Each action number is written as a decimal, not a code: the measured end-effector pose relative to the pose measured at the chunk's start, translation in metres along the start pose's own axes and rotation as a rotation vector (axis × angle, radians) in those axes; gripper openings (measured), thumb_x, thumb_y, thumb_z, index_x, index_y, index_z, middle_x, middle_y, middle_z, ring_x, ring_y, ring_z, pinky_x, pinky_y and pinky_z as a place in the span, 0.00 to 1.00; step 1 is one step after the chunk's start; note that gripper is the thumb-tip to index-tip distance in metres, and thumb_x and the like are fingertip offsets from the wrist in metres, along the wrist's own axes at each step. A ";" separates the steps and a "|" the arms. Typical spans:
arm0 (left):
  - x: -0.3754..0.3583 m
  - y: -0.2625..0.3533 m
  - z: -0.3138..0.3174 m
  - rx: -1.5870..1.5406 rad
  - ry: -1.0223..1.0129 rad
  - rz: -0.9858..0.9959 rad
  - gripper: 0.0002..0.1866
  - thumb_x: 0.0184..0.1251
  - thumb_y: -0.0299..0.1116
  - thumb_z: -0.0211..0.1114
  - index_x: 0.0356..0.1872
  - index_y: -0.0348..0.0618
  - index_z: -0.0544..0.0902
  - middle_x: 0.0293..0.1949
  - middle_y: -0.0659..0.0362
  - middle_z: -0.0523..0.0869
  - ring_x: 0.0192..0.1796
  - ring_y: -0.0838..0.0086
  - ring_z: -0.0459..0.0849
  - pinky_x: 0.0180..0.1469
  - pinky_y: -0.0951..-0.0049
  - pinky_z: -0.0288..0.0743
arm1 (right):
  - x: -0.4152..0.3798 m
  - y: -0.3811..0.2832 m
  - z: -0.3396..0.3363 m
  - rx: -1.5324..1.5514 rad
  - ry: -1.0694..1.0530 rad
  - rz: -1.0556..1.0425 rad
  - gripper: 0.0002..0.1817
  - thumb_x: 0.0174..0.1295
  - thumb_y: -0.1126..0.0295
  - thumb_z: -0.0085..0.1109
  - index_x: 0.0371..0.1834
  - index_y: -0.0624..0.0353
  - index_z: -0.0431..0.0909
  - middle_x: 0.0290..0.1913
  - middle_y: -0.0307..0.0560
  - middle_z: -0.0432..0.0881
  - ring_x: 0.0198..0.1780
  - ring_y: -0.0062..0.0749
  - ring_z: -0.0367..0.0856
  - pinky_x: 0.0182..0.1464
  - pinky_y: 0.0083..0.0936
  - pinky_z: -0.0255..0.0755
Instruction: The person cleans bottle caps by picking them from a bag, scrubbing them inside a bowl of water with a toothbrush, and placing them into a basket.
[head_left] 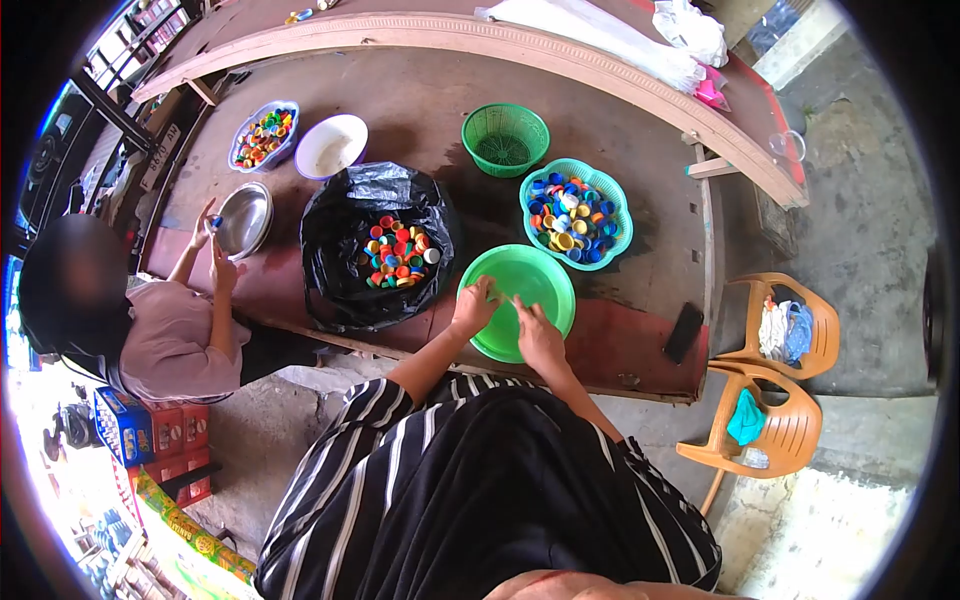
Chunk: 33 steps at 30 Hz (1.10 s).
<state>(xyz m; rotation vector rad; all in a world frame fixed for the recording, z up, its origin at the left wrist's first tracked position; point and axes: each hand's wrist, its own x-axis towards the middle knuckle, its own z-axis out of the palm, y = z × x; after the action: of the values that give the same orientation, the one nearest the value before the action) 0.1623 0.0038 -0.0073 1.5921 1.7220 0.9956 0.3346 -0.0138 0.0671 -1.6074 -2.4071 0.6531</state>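
Observation:
Both of my hands are over a bright green basin at the table's front edge. My left hand is at its left side, fingers bent together; anything pinched in them is too small to make out. My right hand reaches over the near rim with a finger stretched out, and no object shows in it. A gap separates the two hands. Just behind the basin stands a light turquoise basket of mixed bottle caps. To the left, a black plastic bag lies open around red, orange, yellow and green caps.
At left a co-worker holds a blue cap near a metal bowl. Farther back are a white bowl, a basket of caps and a green basket. A phone lies right; orange chairs stand beyond.

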 end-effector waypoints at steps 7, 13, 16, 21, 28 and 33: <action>-0.008 0.001 0.005 -0.153 0.030 -0.013 0.22 0.50 0.30 0.73 0.46 0.38 0.76 0.37 0.47 0.86 0.41 0.57 0.87 0.42 0.63 0.80 | 0.016 0.030 0.009 -0.099 -0.059 0.085 0.25 0.64 0.72 0.47 0.67 0.51 0.67 0.50 0.51 0.75 0.42 0.51 0.82 0.40 0.44 0.77; -0.008 0.002 0.004 -0.071 0.092 -0.006 0.22 0.51 0.30 0.73 0.48 0.36 0.77 0.36 0.48 0.87 0.39 0.59 0.87 0.42 0.66 0.80 | 0.007 0.009 0.007 0.012 -0.014 -0.003 0.25 0.64 0.72 0.48 0.67 0.46 0.68 0.48 0.49 0.76 0.42 0.50 0.81 0.41 0.42 0.77; -0.012 0.004 0.006 -0.226 0.133 -0.028 0.23 0.54 0.32 0.72 0.51 0.36 0.77 0.35 0.48 0.87 0.36 0.63 0.87 0.41 0.65 0.80 | 0.019 0.019 0.009 -0.001 0.022 -0.010 0.25 0.64 0.73 0.49 0.66 0.46 0.69 0.46 0.49 0.76 0.43 0.48 0.80 0.42 0.39 0.76; -0.007 -0.012 0.012 -0.603 0.025 -0.331 0.20 0.66 0.36 0.64 0.53 0.32 0.77 0.34 0.54 0.86 0.35 0.74 0.85 0.41 0.73 0.79 | 0.026 0.037 0.033 -0.168 0.101 -0.027 0.25 0.60 0.75 0.50 0.63 0.48 0.72 0.46 0.49 0.76 0.43 0.46 0.80 0.40 0.41 0.76; -0.011 -0.008 0.020 -1.372 0.119 -0.746 0.15 0.71 0.38 0.60 0.46 0.35 0.78 0.40 0.55 0.83 0.36 0.75 0.83 0.41 0.77 0.80 | 0.008 0.006 -0.005 0.038 0.188 0.027 0.22 0.60 0.75 0.52 0.59 0.48 0.74 0.46 0.49 0.75 0.45 0.45 0.80 0.41 0.40 0.77; -0.007 -0.012 0.026 -1.386 0.002 -0.681 0.13 0.70 0.38 0.61 0.44 0.38 0.77 0.37 0.58 0.83 0.35 0.77 0.82 0.42 0.77 0.80 | -0.006 0.007 -0.005 -0.016 0.164 -0.070 0.21 0.62 0.73 0.53 0.59 0.46 0.73 0.46 0.48 0.76 0.43 0.49 0.80 0.41 0.42 0.76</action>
<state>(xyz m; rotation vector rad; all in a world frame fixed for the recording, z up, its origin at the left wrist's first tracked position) 0.1778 -0.0002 -0.0315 0.1023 0.9212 1.2991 0.3446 -0.0155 0.0688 -1.5108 -2.3435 0.4717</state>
